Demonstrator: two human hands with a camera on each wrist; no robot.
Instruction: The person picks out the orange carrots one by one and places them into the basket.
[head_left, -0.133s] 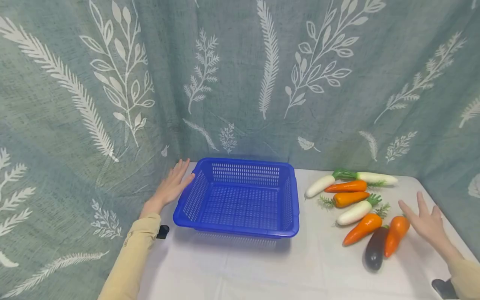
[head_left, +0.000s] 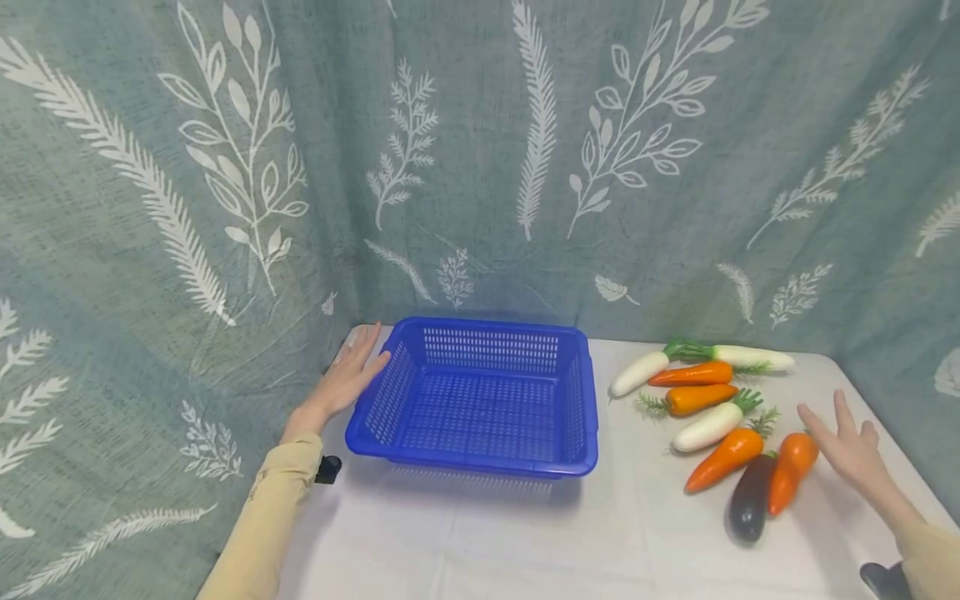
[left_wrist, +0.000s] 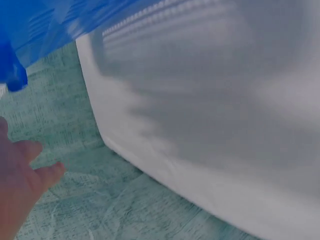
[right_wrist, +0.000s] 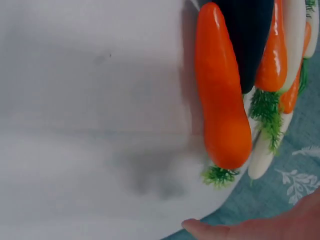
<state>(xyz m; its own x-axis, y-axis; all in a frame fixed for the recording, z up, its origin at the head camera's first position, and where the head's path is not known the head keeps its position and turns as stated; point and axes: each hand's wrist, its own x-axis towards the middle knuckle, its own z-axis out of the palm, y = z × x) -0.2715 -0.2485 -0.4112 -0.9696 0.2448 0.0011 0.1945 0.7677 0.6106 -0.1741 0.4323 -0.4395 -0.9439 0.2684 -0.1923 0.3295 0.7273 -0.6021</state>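
Left hand (head_left: 341, 377), fingers spread, is just beside the basket (head_left: 491, 350) on the tabletop (head_left: 525, 542); right hand (head_left: 855, 450), also spread, empty, is near a carrot (head_left: 792, 472); basket seems light, stiff, best held by its rim (head_left: 480, 466); carrot probably slippery, gripped best mid-body.

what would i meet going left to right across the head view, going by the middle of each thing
Left hand, blue basket, leftmost white radish, eggplant, rightmost carrot, right hand. Things with unclear, overlapping places are left out.
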